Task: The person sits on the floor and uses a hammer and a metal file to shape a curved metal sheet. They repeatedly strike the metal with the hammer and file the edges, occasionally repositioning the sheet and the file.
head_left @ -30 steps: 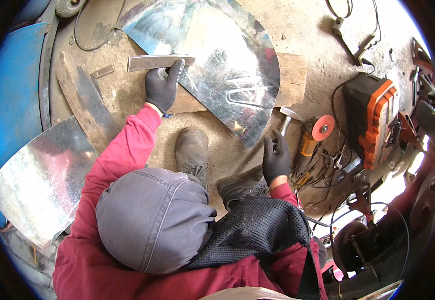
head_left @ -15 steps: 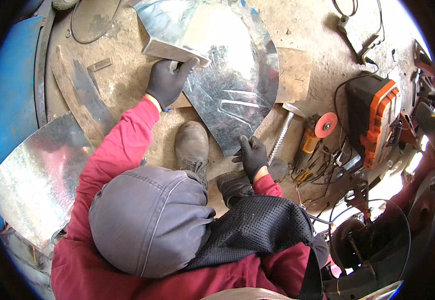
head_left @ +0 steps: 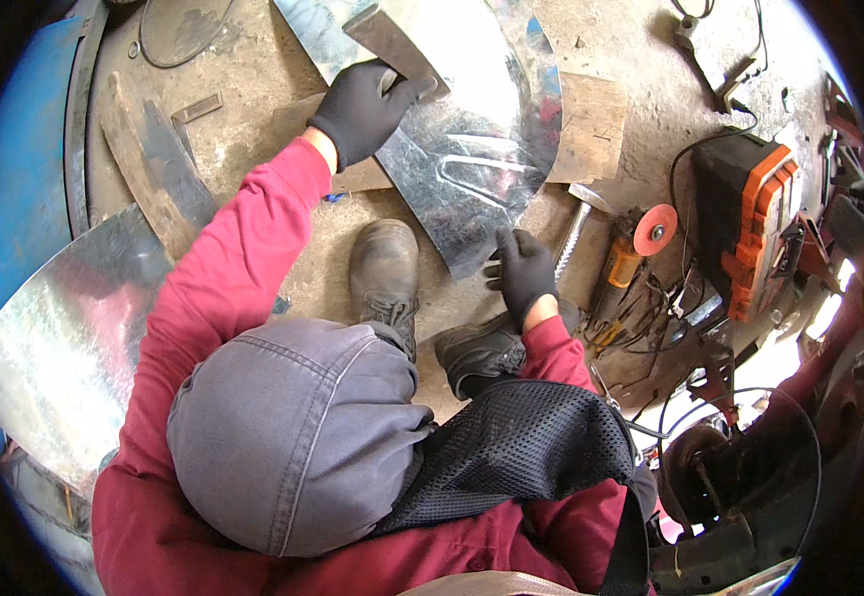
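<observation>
A shiny sheet of metal (head_left: 471, 129) with a curved right edge lies on the floor ahead of me, with pale lines across its lower part. My left hand (head_left: 362, 114), in a black glove, is closed round a short grey metal bar (head_left: 392, 45), which slants over the sheet's left side. At the sheet's lower corner my right hand (head_left: 526, 270), gloved too, pinches the edge between thumb and fingers. The fingertips' far side is hidden. Just right of that hand lies a hammer (head_left: 575, 230) with a ribbed metal handle.
Right of the hammer are an angle grinder (head_left: 621, 263) with a red disc, tangled cables and a black-and-orange toolbox (head_left: 750, 228). Wooden boards (head_left: 591, 129) lie by the sheet. On the left are another metal sheet (head_left: 69, 343), a plank (head_left: 149, 164) and a blue panel (head_left: 24, 159).
My left hand has moved up and right with the bar, which has turned to slant more steeply across the sheet. My right hand has shifted slightly up and right, still at the corner.
</observation>
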`<state>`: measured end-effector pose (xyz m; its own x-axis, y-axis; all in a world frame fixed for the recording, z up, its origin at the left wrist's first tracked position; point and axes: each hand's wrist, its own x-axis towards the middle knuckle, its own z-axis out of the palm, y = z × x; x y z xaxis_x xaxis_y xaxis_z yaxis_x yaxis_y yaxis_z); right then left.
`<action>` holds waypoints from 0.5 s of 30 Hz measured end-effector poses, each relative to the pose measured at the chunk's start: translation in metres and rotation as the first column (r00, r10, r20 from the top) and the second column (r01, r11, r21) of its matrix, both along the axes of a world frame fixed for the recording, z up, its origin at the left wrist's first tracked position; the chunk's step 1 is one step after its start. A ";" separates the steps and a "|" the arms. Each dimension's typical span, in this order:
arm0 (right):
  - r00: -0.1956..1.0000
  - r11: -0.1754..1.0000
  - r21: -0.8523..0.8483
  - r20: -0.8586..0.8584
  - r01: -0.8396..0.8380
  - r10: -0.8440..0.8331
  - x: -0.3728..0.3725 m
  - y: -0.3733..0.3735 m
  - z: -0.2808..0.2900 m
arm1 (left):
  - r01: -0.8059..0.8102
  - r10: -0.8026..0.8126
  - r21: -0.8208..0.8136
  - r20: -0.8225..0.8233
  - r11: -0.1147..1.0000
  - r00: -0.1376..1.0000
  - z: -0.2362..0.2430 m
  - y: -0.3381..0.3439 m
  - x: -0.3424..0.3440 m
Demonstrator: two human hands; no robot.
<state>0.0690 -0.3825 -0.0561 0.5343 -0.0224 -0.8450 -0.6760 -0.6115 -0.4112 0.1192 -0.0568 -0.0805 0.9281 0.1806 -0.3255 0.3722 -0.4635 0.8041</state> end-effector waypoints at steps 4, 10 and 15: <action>0.818 0.927 -0.340 0.482 -0.156 0.314 0.004 -0.034 0.012 | 0.079 -0.079 -0.003 -0.027 0.997 0.997 0.008 0.006 0.014; 0.846 0.812 -0.537 0.303 -0.228 0.438 -0.031 -0.091 -0.010 | 0.153 -0.151 0.056 -0.043 0.987 0.988 0.005 0.002 0.023; 0.945 0.854 -0.455 0.075 -0.252 0.319 -0.038 -0.083 -0.013 | 0.175 -0.169 0.075 -0.087 0.982 0.982 -0.012 0.007 0.023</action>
<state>0.0313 -0.4657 -0.0694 0.6873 -0.1963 -0.6993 -0.3987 -0.9068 -0.1373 0.1421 -0.0496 -0.0927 0.9194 0.0497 -0.3903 0.3425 -0.5892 0.7318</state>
